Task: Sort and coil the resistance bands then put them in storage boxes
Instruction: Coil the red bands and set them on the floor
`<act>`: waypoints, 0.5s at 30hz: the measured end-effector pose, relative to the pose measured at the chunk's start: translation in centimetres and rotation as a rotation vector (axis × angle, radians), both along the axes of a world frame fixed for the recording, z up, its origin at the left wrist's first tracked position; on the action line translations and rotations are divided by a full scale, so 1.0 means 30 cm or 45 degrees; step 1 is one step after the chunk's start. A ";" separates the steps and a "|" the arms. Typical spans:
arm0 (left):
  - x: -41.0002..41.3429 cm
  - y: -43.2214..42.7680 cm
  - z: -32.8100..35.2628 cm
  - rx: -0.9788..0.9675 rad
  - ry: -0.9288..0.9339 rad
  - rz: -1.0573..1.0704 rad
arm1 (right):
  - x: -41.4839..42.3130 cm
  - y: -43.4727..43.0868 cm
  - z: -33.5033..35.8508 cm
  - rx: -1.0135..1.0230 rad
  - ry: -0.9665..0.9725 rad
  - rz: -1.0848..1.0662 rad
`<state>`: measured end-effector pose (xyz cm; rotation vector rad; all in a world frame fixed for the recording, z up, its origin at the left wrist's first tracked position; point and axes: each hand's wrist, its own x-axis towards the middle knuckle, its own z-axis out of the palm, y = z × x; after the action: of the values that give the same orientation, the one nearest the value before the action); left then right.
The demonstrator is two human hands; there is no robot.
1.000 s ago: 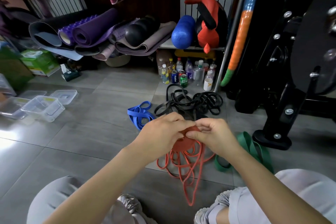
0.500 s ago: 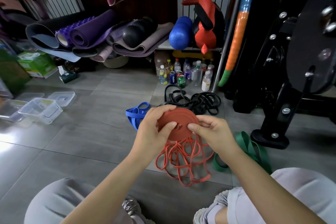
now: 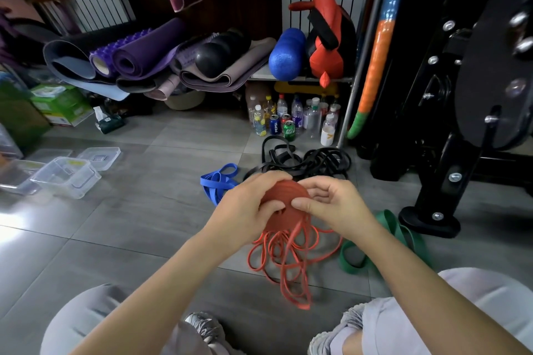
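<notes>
We pinch the flat coil of red rubber resistance band (image 3: 284, 196) between both hands above the grey tile floor (image 3: 138, 219). Left hand (image 3: 248, 206) curled around its left edge, thumb on the face; right hand (image 3: 331, 204) closed on the right rim. Soft, springy, likely to unwind: grip rim and face together. Loose red loops (image 3: 285, 256) trail below onto the floor.
</notes>
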<state>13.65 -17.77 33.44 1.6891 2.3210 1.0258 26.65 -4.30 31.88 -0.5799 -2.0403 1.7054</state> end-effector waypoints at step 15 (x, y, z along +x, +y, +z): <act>0.035 0.002 -0.026 0.244 -0.435 0.135 | 0.006 -0.016 -0.027 -0.231 0.136 -0.058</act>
<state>14.70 -17.71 32.65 1.3250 2.1651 1.4685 26.83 -4.79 31.08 -0.5747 -1.7986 1.8658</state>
